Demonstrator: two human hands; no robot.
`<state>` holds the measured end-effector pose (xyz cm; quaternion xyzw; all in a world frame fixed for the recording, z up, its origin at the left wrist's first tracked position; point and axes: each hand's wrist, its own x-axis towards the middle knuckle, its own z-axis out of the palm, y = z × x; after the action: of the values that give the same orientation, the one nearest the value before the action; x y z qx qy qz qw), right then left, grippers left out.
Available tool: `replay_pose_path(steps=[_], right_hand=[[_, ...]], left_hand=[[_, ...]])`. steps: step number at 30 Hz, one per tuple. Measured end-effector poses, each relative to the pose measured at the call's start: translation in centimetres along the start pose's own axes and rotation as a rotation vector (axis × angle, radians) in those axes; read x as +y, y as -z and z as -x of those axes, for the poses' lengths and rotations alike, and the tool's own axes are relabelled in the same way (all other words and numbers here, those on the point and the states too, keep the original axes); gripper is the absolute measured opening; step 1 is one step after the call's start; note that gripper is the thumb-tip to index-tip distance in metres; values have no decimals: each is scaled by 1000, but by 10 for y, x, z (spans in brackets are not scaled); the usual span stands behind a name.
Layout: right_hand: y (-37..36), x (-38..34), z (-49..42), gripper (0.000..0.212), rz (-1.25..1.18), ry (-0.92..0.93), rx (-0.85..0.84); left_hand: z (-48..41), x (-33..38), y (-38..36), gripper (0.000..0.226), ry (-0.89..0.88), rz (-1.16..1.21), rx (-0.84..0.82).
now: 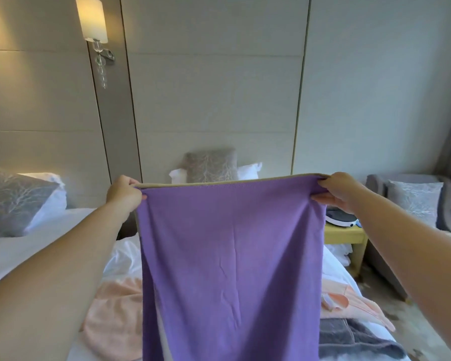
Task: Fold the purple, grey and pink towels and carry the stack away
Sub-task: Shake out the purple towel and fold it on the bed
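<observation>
A purple towel (231, 261) hangs in front of me over the bed, stretched flat by its top edge. My left hand (124, 194) pinches its top left corner and my right hand (340, 191) pinches its top right corner. Below it, a pink towel (110, 319) lies crumpled on the white bed at the left, with more pink cloth (349, 303) showing at the right. A grey towel (354, 340) lies bunched at the bed's lower right edge. The hanging purple towel hides the middle of the bed.
The white bed (123, 259) runs ahead to pillows (211, 165) at the headboard. A second bed (37, 246) with a grey cushion (13, 201) is at the left. A yellow side table (346, 235) with a round white device, and a grey armchair (412, 199), stand at the right.
</observation>
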<state>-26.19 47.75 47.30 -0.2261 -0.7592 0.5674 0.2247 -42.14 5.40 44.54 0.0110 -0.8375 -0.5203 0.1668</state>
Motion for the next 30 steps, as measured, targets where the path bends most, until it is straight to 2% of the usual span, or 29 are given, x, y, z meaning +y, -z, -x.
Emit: replay_pose_path(steps=[4,7,11,13,15,19,23,26,30], right_hand=[[-15,-45,-44,22,-136,217,98],[-13,-90,-53,26,-289,377,145],[3,-120,-43,19,-356,456,145],[7,-120,-33,15,-386,468,138],[8,-110,-18,20,-383,468,133],[10,-59,20,23,-353,339,174],[10,42,76,17,-116,111,146],[4,123,136,15,67,-41,50],[-6,202,221,13,242,-184,-57]], left_hand=[[-40,49,-14,25,-214,51,237],[-64,100,-6,27,-344,159,333],[-81,128,16,26,-396,277,326],[-76,127,28,33,-409,317,303],[-63,119,39,38,-402,360,252],[-18,69,63,34,-352,388,41],[47,-17,83,29,-230,296,-176],[101,-91,96,19,-141,134,-282],[167,-171,116,28,0,-87,-389]])
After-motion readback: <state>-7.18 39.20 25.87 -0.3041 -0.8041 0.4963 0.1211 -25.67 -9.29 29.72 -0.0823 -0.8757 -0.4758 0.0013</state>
